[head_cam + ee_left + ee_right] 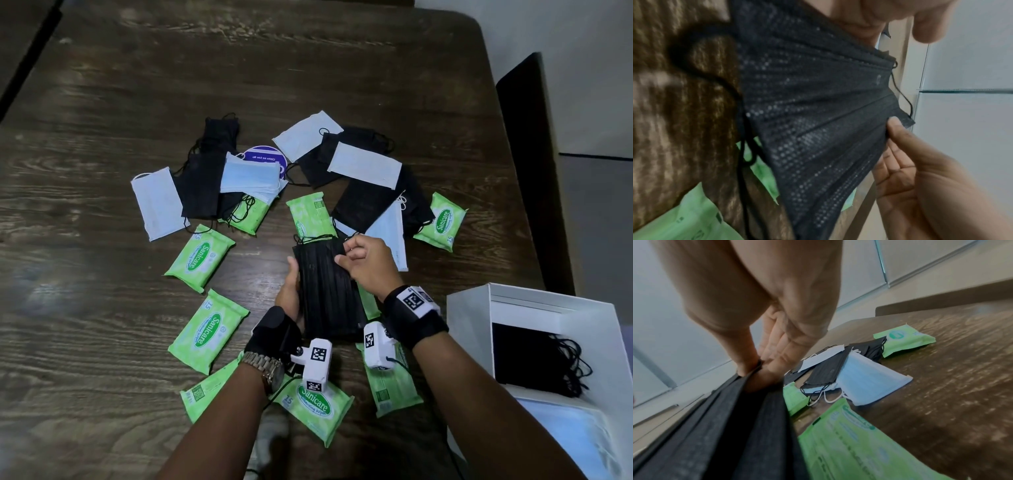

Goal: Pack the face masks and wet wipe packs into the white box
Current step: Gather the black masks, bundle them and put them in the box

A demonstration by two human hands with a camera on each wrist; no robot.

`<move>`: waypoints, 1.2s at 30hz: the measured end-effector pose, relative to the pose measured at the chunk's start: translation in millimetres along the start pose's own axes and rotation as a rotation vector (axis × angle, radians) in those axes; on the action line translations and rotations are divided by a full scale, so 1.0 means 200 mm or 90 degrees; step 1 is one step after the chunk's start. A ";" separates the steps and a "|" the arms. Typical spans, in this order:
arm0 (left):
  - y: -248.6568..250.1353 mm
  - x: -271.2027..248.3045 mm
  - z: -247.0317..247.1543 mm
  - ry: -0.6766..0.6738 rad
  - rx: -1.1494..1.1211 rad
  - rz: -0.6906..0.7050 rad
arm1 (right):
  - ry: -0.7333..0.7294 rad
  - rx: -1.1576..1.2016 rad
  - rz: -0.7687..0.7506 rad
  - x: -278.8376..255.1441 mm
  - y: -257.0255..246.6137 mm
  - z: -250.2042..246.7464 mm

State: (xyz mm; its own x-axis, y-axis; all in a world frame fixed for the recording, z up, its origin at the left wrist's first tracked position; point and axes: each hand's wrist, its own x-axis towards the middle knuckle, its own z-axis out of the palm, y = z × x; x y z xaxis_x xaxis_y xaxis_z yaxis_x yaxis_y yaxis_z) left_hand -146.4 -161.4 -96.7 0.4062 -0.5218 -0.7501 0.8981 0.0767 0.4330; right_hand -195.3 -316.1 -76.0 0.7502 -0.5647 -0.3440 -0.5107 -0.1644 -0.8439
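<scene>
Head view shows a stack of black masks (325, 287) held just above the desk (102, 102), between both hands. The left hand (291, 294) cups the stack's left edge from beneath, thumb on the near side, fingers curled under. The right hand (366, 263) pinches the far right corner between thumb and fingertips, as the right wrist view confirms. The white box (469, 325) sits open just right of the right wrist, with black masks and a blue one already inside.

My reading is that the stack is being squared up before it goes in. The next move calls for carrying it rightward over the box wall while keeping the layers and loose ear loops together.

Both forearms reach forward, wrists close together. Green wipe packs (202, 257) lie left of and beneath the left hand. More packs and a loose heap of black, white and blue masks (363, 164) lie beyond the right hand, not yet packed.
</scene>
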 end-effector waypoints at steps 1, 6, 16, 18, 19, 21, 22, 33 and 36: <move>0.00 0.01 -0.01 -0.007 0.025 0.007 | 0.020 -0.013 -0.003 0.00 0.01 0.01; -0.04 0.04 -0.03 0.106 0.192 0.125 | 0.081 -0.014 0.011 0.04 0.00 0.01; -0.02 0.12 -0.10 0.117 0.164 0.160 | 0.235 -0.039 0.340 0.58 0.10 -0.13; -0.02 0.13 -0.12 0.122 0.167 0.162 | 0.244 -0.016 0.369 0.63 0.10 -0.14; -0.02 0.13 -0.12 0.126 0.167 0.164 | 0.232 -0.004 0.376 0.65 0.10 -0.14; -0.01 0.13 -0.14 0.136 0.164 0.170 | 0.232 0.019 0.375 0.68 0.11 -0.13; -0.02 0.13 -0.15 0.140 0.162 0.171 | 0.233 0.022 0.373 0.69 0.11 -0.12; -0.01 0.12 -0.21 0.160 0.146 0.147 | 0.208 0.212 0.253 0.67 0.07 -0.08; 0.02 0.11 -0.17 0.159 0.127 0.136 | 0.153 0.396 0.207 0.50 -0.02 -0.10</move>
State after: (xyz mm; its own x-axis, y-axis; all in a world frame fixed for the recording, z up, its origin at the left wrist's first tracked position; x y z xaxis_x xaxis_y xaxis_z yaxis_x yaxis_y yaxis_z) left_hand -128.4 -144.4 -128.4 0.6311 -0.2863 -0.7210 0.7486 -0.0187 0.6627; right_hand -125.5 -388.2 -98.4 0.4525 -0.6804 -0.5765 -0.3048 0.4895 -0.8170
